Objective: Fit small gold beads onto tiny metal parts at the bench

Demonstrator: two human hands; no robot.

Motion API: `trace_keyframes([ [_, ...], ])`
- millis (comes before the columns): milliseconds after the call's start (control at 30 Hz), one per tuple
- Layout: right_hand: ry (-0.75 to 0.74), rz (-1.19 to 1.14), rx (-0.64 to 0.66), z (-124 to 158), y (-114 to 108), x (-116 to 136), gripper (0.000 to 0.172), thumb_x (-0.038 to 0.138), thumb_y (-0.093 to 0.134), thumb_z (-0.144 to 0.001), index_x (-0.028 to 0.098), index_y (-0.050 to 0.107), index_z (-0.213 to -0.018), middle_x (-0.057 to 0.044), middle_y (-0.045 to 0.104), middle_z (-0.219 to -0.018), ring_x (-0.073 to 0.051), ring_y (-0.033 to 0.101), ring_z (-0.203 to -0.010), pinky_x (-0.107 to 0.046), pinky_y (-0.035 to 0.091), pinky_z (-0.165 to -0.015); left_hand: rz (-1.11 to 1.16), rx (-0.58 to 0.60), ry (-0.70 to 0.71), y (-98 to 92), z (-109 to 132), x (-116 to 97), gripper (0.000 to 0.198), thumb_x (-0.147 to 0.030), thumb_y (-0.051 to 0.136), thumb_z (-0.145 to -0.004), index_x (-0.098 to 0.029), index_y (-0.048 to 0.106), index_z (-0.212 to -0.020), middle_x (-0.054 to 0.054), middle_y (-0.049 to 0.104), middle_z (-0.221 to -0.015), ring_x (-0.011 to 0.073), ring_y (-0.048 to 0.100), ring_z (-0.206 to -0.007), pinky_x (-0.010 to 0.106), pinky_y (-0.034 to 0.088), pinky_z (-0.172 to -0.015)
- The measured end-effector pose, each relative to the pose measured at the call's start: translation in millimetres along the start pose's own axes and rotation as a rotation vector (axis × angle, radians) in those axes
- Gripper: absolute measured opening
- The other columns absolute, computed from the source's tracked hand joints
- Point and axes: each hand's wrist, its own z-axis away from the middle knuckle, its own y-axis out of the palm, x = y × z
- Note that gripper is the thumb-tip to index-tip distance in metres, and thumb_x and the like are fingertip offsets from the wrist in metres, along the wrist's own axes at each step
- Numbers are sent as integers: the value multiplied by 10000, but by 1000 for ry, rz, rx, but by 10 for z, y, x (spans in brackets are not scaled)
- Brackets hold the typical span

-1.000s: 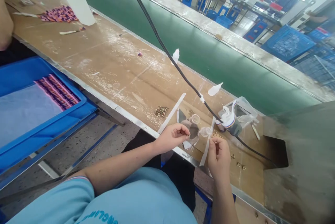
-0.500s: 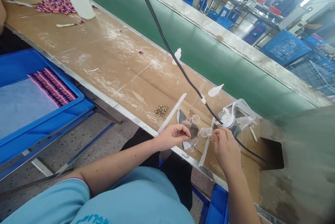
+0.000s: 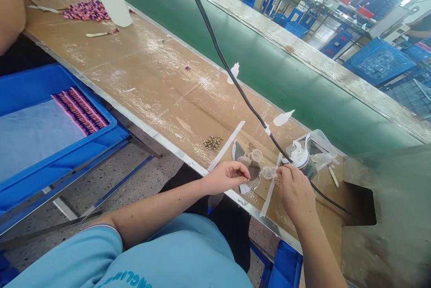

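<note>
The left hand [image 3: 227, 178] is pinched narrow, its hold too small to tell. To its right, the right hand [image 3: 296, 197] holds gold beads [image 3: 276, 182] at its fingertips, just beside a clear cup [image 3: 269, 172] above the counter [image 3: 158, 95].

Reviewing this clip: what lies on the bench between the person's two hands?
In the head view, a small clear plastic cup and a white strip lie between the left hand and the right hand.
</note>
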Motion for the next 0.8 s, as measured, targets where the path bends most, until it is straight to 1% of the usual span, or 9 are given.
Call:
trace_keyframes([
  [200,-11,-7,-21,2,3,-8,255,188,344,-950,173,538,-784,-92,590,-837,-188,491,-712,-291,334,-633,-1,-1,8,-5,0,18,166,-240,727,-674,-129,626,-743,13,617,-732,106,560,-703,239,444,-702],
  [267,-1,-36,-44,0,-7,-7,249,188,343,-950,170,543,-801,-97,594,-860,-193,503,-734,-296,337,-632,7,4,14,-7,3,17,172,-237,732,-674,-128,631,-761,17,622,-745,108,567,-715,242,447,-714],
  [467,134,-250,-141,5,-85,43,203,251,358,-956,191,529,-866,-85,577,-896,-199,536,-869,-300,403,-724,104,-27,-25,-17,2,-19,224,-253,778,-632,-133,642,-764,10,630,-745,100,577,-719,233,446,-721],
  [533,202,-355,-172,22,-112,103,177,266,373,-952,201,518,-874,-73,569,-888,-193,539,-897,-293,413,-730,147,-30,-43,-22,1,-28,256,-295,791,-622,-134,649,-762,-1,628,-715,85,572,-676,222,445,-696],
  [667,316,-557,-209,66,-127,313,116,259,424,-927,212,507,-862,-46,560,-857,-176,536,-841,-287,416,-702,228,17,-90,-21,18,-22,347,-396,790,-618,-130,656,-796,-7,628,-639,86,580,-597,229,458,-640],
  [800,348,-698,-211,75,-86,554,105,234,429,-922,213,498,-845,-30,551,-837,-164,524,-809,-291,416,-702,278,21,-139,-13,41,-16,384,-385,809,-598,-126,633,-820,0,645,-630,96,602,-581,242,479,-626],
])
